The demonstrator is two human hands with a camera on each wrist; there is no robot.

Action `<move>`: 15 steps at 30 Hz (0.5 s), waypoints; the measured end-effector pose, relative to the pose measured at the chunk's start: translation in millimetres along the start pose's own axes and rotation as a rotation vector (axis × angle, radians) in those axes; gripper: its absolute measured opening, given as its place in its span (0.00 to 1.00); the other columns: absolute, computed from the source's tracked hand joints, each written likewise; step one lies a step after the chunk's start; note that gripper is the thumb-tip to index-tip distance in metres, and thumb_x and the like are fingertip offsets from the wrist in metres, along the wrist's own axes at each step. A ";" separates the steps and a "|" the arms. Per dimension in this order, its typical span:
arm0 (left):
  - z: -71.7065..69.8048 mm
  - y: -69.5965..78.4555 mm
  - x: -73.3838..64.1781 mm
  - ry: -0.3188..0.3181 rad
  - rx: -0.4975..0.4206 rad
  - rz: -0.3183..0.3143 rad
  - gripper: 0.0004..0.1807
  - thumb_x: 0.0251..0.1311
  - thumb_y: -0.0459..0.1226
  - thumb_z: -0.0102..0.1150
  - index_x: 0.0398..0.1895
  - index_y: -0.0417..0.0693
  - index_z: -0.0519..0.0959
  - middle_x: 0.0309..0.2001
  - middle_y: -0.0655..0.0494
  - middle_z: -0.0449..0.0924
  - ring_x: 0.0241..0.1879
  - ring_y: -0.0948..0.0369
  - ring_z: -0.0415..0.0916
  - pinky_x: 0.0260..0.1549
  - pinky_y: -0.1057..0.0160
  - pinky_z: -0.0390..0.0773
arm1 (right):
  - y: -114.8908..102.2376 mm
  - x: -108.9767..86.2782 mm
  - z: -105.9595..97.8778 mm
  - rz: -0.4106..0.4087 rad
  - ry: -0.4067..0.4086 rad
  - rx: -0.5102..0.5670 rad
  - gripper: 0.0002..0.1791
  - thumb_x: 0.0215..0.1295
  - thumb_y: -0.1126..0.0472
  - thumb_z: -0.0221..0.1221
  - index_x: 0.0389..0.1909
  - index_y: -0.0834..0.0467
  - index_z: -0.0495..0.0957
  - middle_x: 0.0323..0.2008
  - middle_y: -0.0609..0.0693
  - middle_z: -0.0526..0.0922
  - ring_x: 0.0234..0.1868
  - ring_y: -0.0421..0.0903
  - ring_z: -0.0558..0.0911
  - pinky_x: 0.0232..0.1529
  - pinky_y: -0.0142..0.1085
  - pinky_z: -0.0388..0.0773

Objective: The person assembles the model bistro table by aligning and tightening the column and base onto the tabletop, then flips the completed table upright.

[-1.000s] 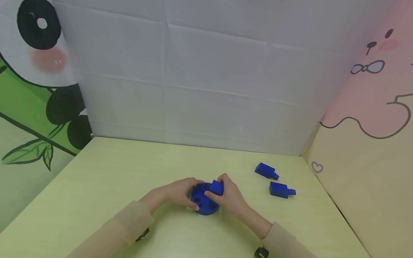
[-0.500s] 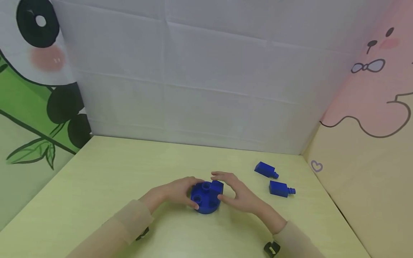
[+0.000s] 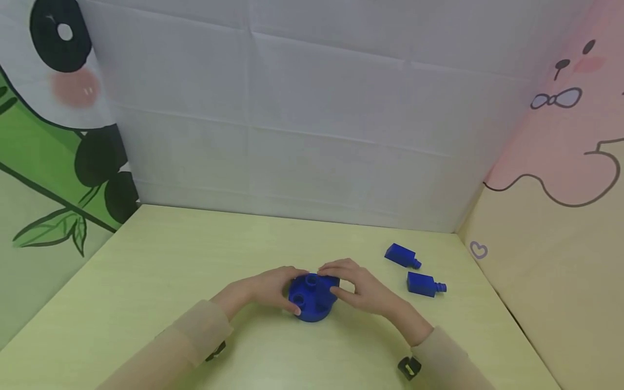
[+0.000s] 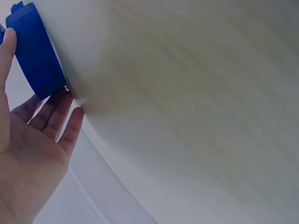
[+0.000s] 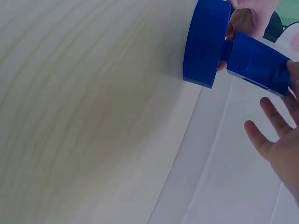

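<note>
A round blue base [image 3: 312, 314] with raised sockets stands on the table near the front middle. My left hand [image 3: 273, 288] grips its left side, thumb at the near edge and fingers round the far edge. In the left wrist view the thumb lies against the base [image 4: 39, 53]. A blue rectangular block [image 5: 259, 65] stands on the base's right part, its narrow neck at a socket; it leans in the right wrist view. My right hand [image 3: 363, 290] pinches the block's outer end between thumb and fingers, while the other fingers stay spread.
Two more blue blocks with ridged necks lie on the table [image 3: 234, 244] to the right: a farther block [image 3: 401, 255] and a nearer block [image 3: 421, 284]. A white sheet [image 3: 312, 130] rises behind the table, and printed panels stand at both sides.
My right hand loosened from the block, shifted right and took it again by its sides. The block now leans more to the right. My left hand has stayed on the base.
</note>
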State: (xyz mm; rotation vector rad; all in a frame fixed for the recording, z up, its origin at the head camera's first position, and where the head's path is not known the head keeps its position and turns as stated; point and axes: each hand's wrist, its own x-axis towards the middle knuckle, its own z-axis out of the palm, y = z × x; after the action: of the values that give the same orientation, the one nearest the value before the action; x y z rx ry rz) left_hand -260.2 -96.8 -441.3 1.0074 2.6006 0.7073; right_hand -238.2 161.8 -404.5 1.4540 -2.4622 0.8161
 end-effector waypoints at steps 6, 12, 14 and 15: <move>0.5 0.0 0.0 0.002 0.012 0.002 0.50 0.37 0.61 0.63 0.64 0.49 0.58 0.57 0.56 0.67 0.56 0.59 0.65 0.54 0.56 0.66 | -4.0 4.6 7.8 0.196 0.083 -0.096 0.19 0.59 0.48 0.55 0.50 0.48 0.74 0.49 0.40 0.75 0.52 0.38 0.70 0.51 0.37 0.71; 0.3 0.5 1.3 0.002 0.002 0.001 0.50 0.37 0.62 0.63 0.64 0.49 0.58 0.57 0.56 0.67 0.56 0.59 0.64 0.54 0.55 0.65 | -10.6 10.1 13.2 0.376 0.140 -0.186 0.20 0.53 0.45 0.59 0.44 0.50 0.76 0.41 0.39 0.77 0.44 0.37 0.73 0.43 0.33 0.74; 0.3 0.6 1.4 0.000 0.003 -0.001 0.50 0.37 0.62 0.63 0.64 0.49 0.58 0.57 0.56 0.66 0.56 0.59 0.64 0.54 0.56 0.65 | -13.4 11.5 14.4 0.444 0.156 -0.214 0.19 0.50 0.44 0.61 0.40 0.50 0.75 0.35 0.39 0.76 0.38 0.36 0.72 0.37 0.31 0.74; 0.4 0.8 1.4 -0.001 0.002 -0.003 0.50 0.37 0.62 0.63 0.64 0.49 0.58 0.57 0.56 0.66 0.57 0.59 0.64 0.55 0.56 0.64 | -14.8 12.0 15.0 0.484 0.160 -0.225 0.19 0.49 0.43 0.62 0.38 0.50 0.75 0.32 0.39 0.75 0.35 0.36 0.71 0.34 0.30 0.73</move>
State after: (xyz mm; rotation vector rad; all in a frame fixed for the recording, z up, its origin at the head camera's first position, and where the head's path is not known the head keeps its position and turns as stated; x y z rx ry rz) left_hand -260.6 -95.3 -441.3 1.0044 2.6017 0.7042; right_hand -229.9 139.2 -406.7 0.6964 -2.7046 0.6662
